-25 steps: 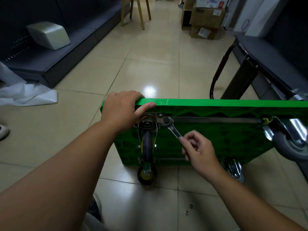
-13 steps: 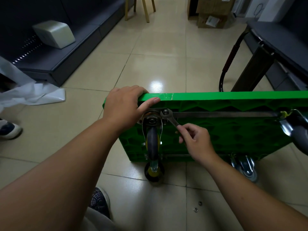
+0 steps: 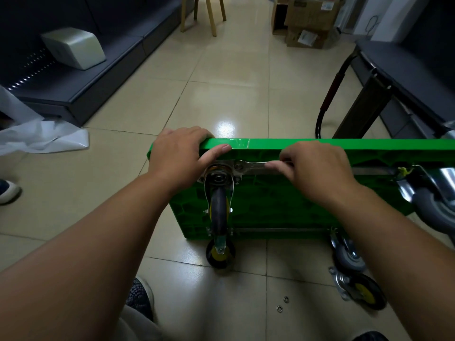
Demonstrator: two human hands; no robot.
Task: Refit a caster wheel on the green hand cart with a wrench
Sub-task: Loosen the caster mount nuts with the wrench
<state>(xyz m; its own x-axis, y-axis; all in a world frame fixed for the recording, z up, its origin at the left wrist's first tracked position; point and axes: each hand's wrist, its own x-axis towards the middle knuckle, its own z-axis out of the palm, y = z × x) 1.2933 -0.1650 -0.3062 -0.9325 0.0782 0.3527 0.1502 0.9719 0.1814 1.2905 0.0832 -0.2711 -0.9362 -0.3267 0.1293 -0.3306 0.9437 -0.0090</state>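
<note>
- The left hand (image 3: 179, 153) grips the upper edge of the green hand cart (image 3: 320, 145); its fingers are hooked over the far side and its thumb lies straight along the near face, pointing to 3 o'clock
- The right hand (image 3: 317, 168), at 3 o'clock of the left and apart from it, has its fingers curled round the handle of the wrench (image 3: 253, 166), with the thumb tip pressed on the shaft
- The wrench lies level just under the cart's edge, between the two hands; its head is at the 9 o'clock end, on a fastener at the corner of the wheel's metal plate, close beside the left thumb
- The caster wheel (image 3: 219, 210) hangs at 6 o'clock of the left thumb, black tyre edge-on, its plate against the ribbed underside of the cart
- The cart stands on its side on the tiled floor (image 3: 221, 70), underside facing the person
- A grey caster (image 3: 347, 257) sits at the cart's lower edge, at 6 o'clock of the right hand, and a larger one (image 3: 438, 207) at 3 o'clock
- A loose caster with a yellow hub (image 3: 364, 291) lies on the floor at 5 o'clock, with two small washers (image 3: 283, 303) near it
- The cart's black handle (image 3: 330, 99) rises at 1 o'clock
- A white plastic sheet (image 3: 44, 139) lies at 9 o'clock
</note>
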